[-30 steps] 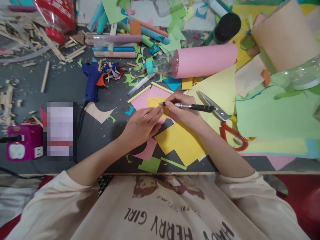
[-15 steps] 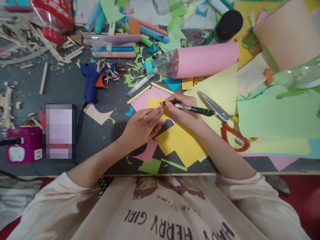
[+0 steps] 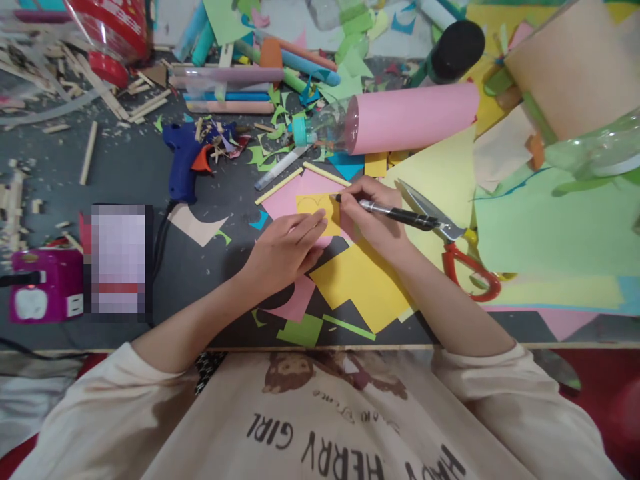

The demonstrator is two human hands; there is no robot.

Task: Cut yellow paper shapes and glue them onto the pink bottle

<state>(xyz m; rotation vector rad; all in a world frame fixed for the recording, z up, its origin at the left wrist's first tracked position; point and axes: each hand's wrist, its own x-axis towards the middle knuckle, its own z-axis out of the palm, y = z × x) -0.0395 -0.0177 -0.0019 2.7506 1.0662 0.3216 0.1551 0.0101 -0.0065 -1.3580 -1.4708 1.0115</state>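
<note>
My right hand [image 3: 376,208] is closed round a black pen [image 3: 400,214], its tip at the right side of a small yellow paper piece [image 3: 330,217]. A thin curved line with two humps shows along the paper's upper part. My left hand [image 3: 287,250] lies over the paper's lower left, fingers stretched out and resting on it. Pink paper [image 3: 283,199] lies under the yellow piece, with two pale yellow strips along its upper edges. Larger yellow paper [image 3: 365,287] is just below my hands. Open-bladed scissors [image 3: 453,233] with red handles lie right of my right hand.
A blue glue gun [image 3: 183,163] lies on the left, its cord running past a blurred phone-like screen [image 3: 120,260] and a purple power block [image 3: 47,287]. A pink-wrapped bottle [image 3: 415,119], markers [image 3: 227,97], wood sticks and paper scraps crowd the back.
My right hand and the pen have shifted slightly right. The drawn line now shows a second hump. My left hand stays on the yellow paper.
</note>
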